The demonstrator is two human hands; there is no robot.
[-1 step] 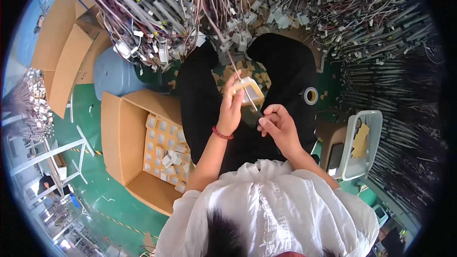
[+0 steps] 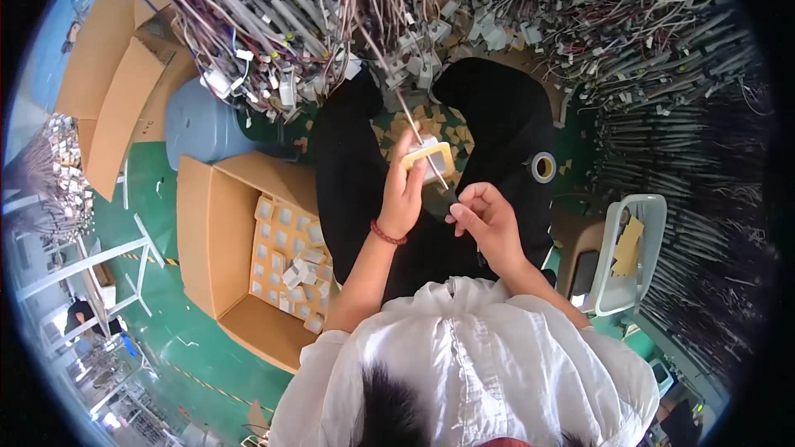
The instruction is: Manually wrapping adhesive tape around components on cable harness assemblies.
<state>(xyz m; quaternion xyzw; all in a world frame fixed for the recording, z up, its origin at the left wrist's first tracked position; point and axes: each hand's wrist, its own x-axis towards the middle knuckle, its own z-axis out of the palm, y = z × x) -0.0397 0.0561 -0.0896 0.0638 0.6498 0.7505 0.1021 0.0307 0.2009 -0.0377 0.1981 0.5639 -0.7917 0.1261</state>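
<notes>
Over my lap, my left hand point(image 2: 402, 186) grips a small white box-shaped part with a tan rim point(image 2: 428, 161) between thumb and fingers. A thin pale cable point(image 2: 437, 175) runs from the hanging wire bundle down past this part; whether it goes through the part or in front of it I cannot tell. My right hand point(image 2: 486, 222), closed in a pinch, holds the cable's black end point(image 2: 452, 197) just below and to the right. A red bead bracelet point(image 2: 387, 233) circles my left wrist.
Wire bundles point(image 2: 273, 8) with white connectors hang ahead and at right. A cardboard box point(image 2: 199, 232) of white parts stands at left, near a blue stool point(image 2: 199, 124). At right are a tape roll point(image 2: 543, 167) and a white bin point(image 2: 617, 298). Tan scraps litter the floor between my legs.
The white part has tilted in my left hand and shifted slightly, so its tan rim faces more upward. My right hand has barely moved.
</notes>
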